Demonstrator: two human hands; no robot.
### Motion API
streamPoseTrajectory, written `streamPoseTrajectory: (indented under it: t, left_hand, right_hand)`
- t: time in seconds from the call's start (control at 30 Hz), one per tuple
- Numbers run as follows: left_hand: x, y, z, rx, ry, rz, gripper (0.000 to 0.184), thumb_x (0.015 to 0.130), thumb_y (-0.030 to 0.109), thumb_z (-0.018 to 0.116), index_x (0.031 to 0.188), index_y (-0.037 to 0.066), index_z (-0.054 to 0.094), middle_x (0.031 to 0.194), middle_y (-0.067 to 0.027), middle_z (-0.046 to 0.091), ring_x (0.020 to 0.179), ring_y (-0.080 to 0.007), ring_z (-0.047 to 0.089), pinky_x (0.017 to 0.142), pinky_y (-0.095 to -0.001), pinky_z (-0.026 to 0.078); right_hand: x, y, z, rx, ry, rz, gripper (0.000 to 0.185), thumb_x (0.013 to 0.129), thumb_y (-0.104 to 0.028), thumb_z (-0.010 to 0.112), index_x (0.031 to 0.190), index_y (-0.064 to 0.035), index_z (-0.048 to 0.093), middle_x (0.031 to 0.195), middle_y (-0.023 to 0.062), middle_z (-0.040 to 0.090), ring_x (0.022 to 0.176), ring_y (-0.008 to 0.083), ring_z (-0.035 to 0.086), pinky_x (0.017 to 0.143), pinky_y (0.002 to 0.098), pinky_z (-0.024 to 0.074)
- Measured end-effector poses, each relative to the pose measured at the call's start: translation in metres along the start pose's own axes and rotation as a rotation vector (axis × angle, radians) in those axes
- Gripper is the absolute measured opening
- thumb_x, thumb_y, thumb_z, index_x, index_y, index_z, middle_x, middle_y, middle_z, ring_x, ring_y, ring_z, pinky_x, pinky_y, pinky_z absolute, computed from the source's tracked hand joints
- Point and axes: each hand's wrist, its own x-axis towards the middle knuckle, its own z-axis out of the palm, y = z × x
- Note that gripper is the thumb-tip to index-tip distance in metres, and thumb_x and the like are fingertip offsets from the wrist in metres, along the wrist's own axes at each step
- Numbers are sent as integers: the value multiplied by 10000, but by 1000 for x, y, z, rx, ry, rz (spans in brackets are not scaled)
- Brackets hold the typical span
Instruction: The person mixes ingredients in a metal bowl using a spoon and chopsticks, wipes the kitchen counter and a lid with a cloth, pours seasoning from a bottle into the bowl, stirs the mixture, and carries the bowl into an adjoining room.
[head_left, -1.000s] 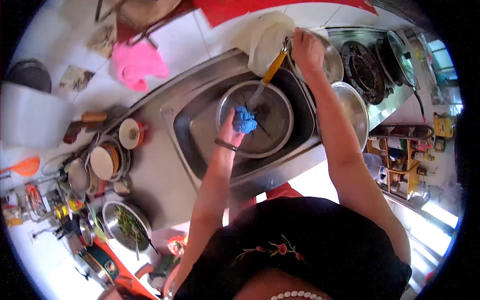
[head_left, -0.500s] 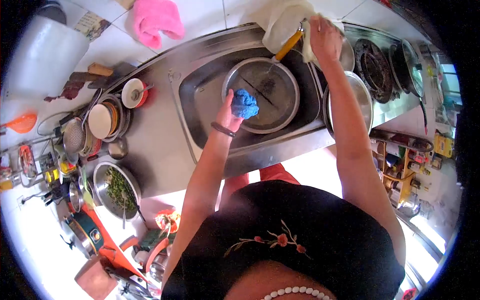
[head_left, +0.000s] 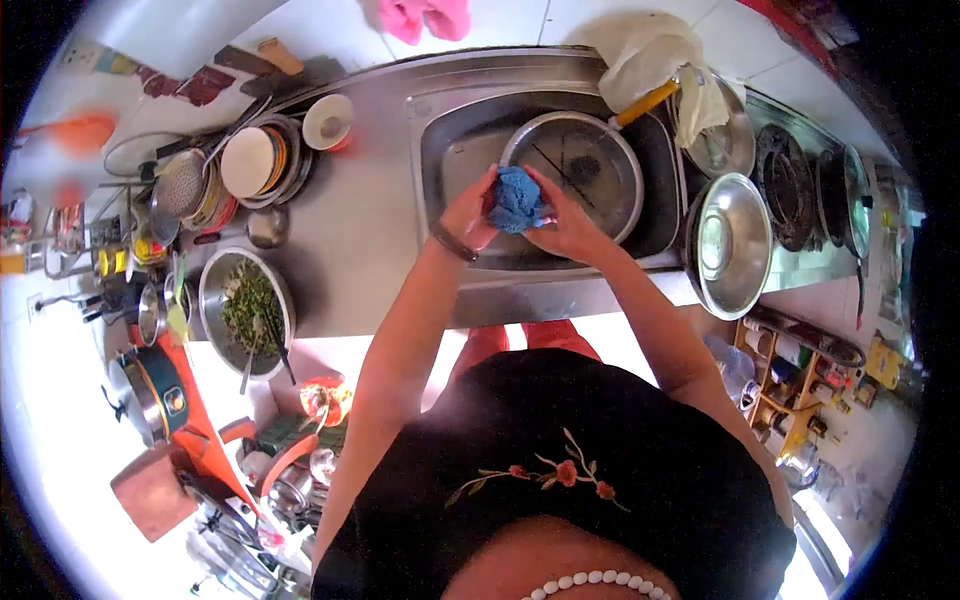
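Observation:
A crumpled blue cloth [head_left: 516, 200] is bunched up between my two hands. My left hand [head_left: 470, 217] grips it from the left, a dark bracelet around that wrist. From the right, my right hand [head_left: 570, 228] closes on the same cloth, its fingertips partly hidden. Both hands are over the near left part of a round metal basin [head_left: 612, 192], which sits in the steel sink [head_left: 458, 150] and appears to hold some water. Dark streaks and a dark patch show inside the basin. A yellow tap spout [head_left: 645, 104] reaches over its far right rim.
Pale plastic or fabric [head_left: 640, 58] hangs about the tap. Right of the sink stands a shiny metal bowl [head_left: 733, 245]. On the left counter are stacked bowls [head_left: 247, 163], a red-and-white cup [head_left: 328, 122] and a metal bowl of chopped greens [head_left: 250, 308].
My right hand has left the tap area and come down to the blue cloth, which my left hand alone held before. The camera view has shifted.

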Motion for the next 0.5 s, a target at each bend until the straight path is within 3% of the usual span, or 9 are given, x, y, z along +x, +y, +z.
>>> streamPoseTrajectory:
  t: [0.03,0.1,0.17,0.27,0.37,0.47,0.5]
  left_hand:
    - [-6,5,2,6,-66,-32,405,974,365,414,1121,15,557,1088,-115,634,1018,-256,604,923,-424,464]
    - [-9,13,-9,274,71,60,381,964,360,445,1090,22,568,1049,-105,645,989,-235,613,890,-409,476]
    - [-7,12,-18,181,110,163,336,938,369,509,1015,50,585,947,-76,658,877,-185,623,810,-356,479]
    - [-8,8,-37,302,331,150,290,900,421,565,920,138,622,831,2,622,659,-88,524,613,-237,418]
    - [-10,4,-54,499,485,92,336,891,443,563,991,125,603,889,-28,631,736,-115,581,615,-262,437]
    - [-16,5,-60,665,571,130,406,903,459,539,1114,112,536,1107,-65,610,964,-180,590,880,-366,417]
    - [-16,4,-59,678,486,254,452,909,483,500,1151,103,520,1109,-63,608,952,-170,597,845,-351,439]
  right_hand:
    - [6,7,6,-18,87,-12,811,725,-50,663,1428,-157,273,1145,192,575,1005,274,590,826,380,490]
    - [12,15,-1,71,91,24,775,726,-33,657,1407,-142,304,1065,174,600,961,249,592,804,363,487]
    - [15,2,-4,62,143,93,706,735,-5,636,1371,-121,353,941,131,622,887,210,589,777,331,477]
    - [14,-15,-9,39,149,72,663,742,-10,632,1346,-110,378,948,121,611,874,201,584,783,318,471]
    - [11,-38,-1,70,114,4,634,745,39,607,1334,-71,400,858,40,573,784,92,533,698,238,444]
    - [12,-62,0,-145,97,-56,582,758,34,590,1311,-62,433,838,14,550,751,70,508,670,210,423]
    - [12,-67,-1,-129,73,-57,570,763,30,583,1306,-69,442,838,7,544,744,64,501,663,201,416]
